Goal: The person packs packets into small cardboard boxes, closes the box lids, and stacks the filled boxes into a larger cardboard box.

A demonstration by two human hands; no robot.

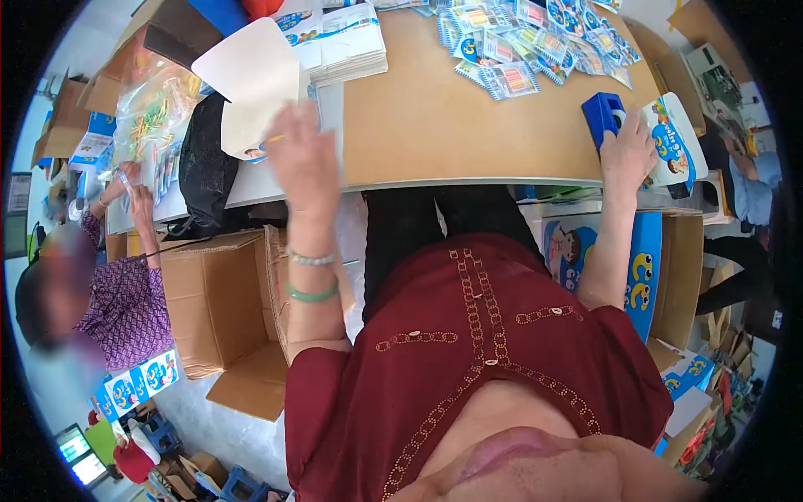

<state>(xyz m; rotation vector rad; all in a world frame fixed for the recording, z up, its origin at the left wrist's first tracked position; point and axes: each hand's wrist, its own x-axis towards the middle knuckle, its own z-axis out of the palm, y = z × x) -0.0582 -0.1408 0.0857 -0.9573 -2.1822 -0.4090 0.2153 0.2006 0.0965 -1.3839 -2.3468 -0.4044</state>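
Observation:
My left hand [303,163], smeared by motion, is raised over the table's front edge. Just beyond it stands a white printed carton [259,100] with its large flap lifted; whether my fingers touch it I cannot tell. On the right, my right hand [627,159] has its fingers curled at a blue tape dispenser [599,117], its thumb against the near side. Beside that hand lies a white and blue printed box [674,138]. Small printed packets [510,79] with colored sticks spread in a pile at the back of the table [435,134].
A stack of flat white cartons [347,50] sits at the back left. Near it are a black bag [205,159] and a plastic bag of colored pieces [159,113]. Open cardboard boxes [222,301] stand below the table. Another person [125,293] works at the left.

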